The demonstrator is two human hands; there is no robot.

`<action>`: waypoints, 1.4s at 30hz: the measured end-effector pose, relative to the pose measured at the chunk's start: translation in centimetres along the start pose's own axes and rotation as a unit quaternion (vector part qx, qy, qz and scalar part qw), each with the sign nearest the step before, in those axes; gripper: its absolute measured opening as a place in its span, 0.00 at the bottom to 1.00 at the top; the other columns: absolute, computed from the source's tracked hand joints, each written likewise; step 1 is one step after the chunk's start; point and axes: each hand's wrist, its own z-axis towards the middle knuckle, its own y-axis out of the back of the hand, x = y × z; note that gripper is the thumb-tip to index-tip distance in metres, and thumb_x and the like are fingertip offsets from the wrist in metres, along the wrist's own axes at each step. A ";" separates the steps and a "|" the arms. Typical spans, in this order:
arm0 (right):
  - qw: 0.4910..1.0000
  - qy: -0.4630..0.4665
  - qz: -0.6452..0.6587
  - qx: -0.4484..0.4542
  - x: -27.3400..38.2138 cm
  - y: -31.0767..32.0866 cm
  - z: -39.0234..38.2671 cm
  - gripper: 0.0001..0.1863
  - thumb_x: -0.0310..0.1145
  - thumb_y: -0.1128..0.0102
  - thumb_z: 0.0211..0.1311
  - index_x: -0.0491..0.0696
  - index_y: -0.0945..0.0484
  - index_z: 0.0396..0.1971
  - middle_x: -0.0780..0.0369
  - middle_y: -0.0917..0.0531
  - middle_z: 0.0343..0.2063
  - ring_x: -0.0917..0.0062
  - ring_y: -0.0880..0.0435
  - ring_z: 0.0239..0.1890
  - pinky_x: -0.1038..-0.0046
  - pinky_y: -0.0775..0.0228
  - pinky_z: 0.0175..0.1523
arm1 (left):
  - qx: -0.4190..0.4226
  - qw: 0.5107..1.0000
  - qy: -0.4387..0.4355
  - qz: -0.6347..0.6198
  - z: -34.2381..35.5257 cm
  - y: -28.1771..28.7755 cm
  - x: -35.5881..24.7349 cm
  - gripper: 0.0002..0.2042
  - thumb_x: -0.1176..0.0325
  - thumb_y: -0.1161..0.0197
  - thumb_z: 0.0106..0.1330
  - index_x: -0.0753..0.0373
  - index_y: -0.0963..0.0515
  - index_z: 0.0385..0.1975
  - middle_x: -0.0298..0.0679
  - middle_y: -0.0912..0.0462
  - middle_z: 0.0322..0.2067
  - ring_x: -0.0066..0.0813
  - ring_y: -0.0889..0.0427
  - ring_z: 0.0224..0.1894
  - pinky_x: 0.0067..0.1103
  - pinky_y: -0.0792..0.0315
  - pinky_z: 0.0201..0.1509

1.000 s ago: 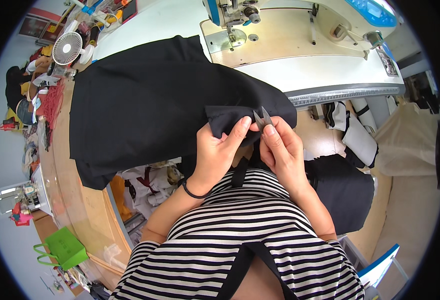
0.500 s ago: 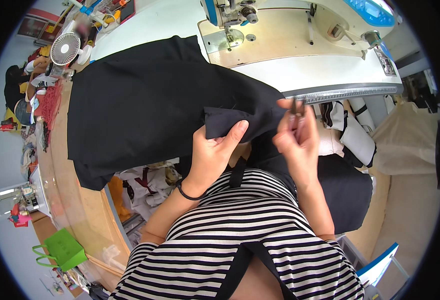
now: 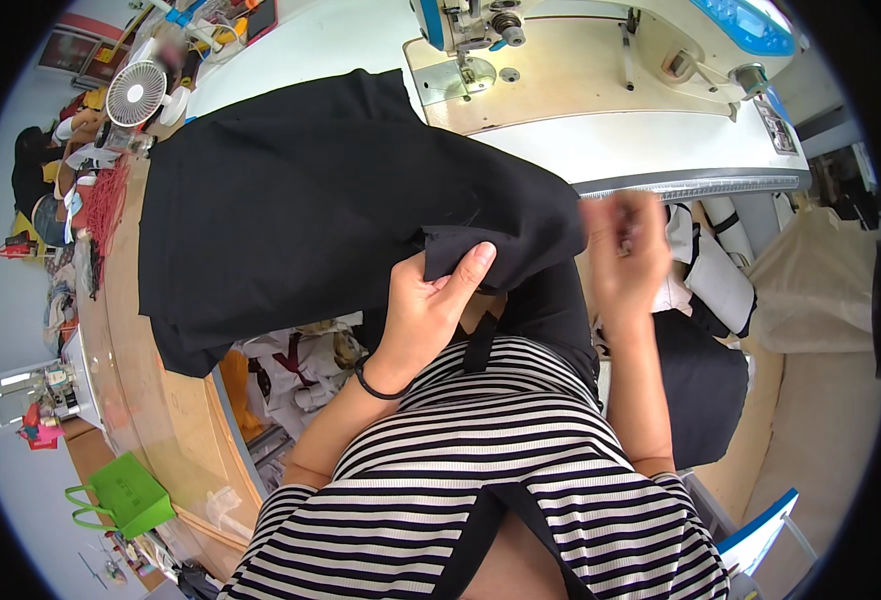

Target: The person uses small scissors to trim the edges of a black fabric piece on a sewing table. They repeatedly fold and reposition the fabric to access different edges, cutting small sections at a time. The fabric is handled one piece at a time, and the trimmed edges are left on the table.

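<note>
My left hand grips a folded edge of the black fabric, thumb on top and fingers mostly hidden beneath. The fabric is spread from the white sewing table down over its front edge toward my body. Off the fabric's right end, just below the grey ruler strip, my right hand is smeared by motion; a small dark shape shows among its fingers, too blurred to name. Above, the sewing machine stands on its pale plate.
A white fan and cluttered items sit at the upper left. A green bag is at the lower left. White rolled pieces, more black fabric and a pale draped cover lie to the right.
My right hand has moved right and away from the fold, carrying the scissors that showed earlier and are now blurred. My left hand stays on the fabric.
</note>
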 end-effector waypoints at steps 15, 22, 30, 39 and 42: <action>0.982 -0.070 0.019 0.175 -0.7 0.1 -1.0 0.09 0.31 0.41 0.57 0.45 0.27 0.36 0.62 0.22 0.20 0.80 0.26 0.20 0.81 0.33 0.29 | -0.012 0.998 -0.001 -0.068 0.9 0.3 -0.6 0.10 0.70 0.48 0.67 0.72 0.25 0.37 0.40 0.20 0.32 0.24 0.19 0.32 0.21 0.23 0.40; 0.882 -0.231 0.272 0.307 3.2 0.5 -3.2 0.12 0.31 0.59 0.68 0.42 0.30 0.45 0.71 0.35 0.11 0.91 0.39 0.14 0.85 0.47 0.20 | -0.004 0.999 -0.005 -0.052 0.7 0.1 -0.4 0.10 0.71 0.49 0.66 0.71 0.25 0.39 0.40 0.20 0.34 0.24 0.20 0.35 0.20 0.23 0.40; 0.889 -0.226 0.251 0.310 3.2 0.0 -3.1 0.12 0.32 0.58 0.68 0.44 0.30 0.46 0.70 0.34 0.11 0.91 0.38 0.13 0.85 0.46 0.20 | 0.005 0.998 -0.033 -0.060 0.4 0.0 -0.5 0.10 0.72 0.49 0.67 0.71 0.25 0.39 0.40 0.20 0.34 0.25 0.20 0.35 0.20 0.24 0.42; 0.896 -0.217 0.241 0.304 3.2 0.0 -3.1 0.12 0.31 0.58 0.68 0.43 0.30 0.46 0.70 0.34 0.11 0.91 0.38 0.14 0.85 0.45 0.20 | 0.011 0.998 -0.043 -0.052 0.4 0.0 -0.3 0.10 0.71 0.48 0.66 0.71 0.25 0.39 0.40 0.20 0.35 0.25 0.20 0.36 0.20 0.24 0.43; 0.902 -0.210 0.233 0.297 3.3 -0.1 -3.2 0.11 0.31 0.57 0.68 0.43 0.29 0.45 0.70 0.34 0.11 0.91 0.38 0.14 0.84 0.45 0.20 | 0.017 0.998 -0.042 -0.049 0.4 0.1 -0.3 0.09 0.72 0.48 0.66 0.71 0.25 0.39 0.40 0.20 0.34 0.24 0.20 0.36 0.20 0.24 0.42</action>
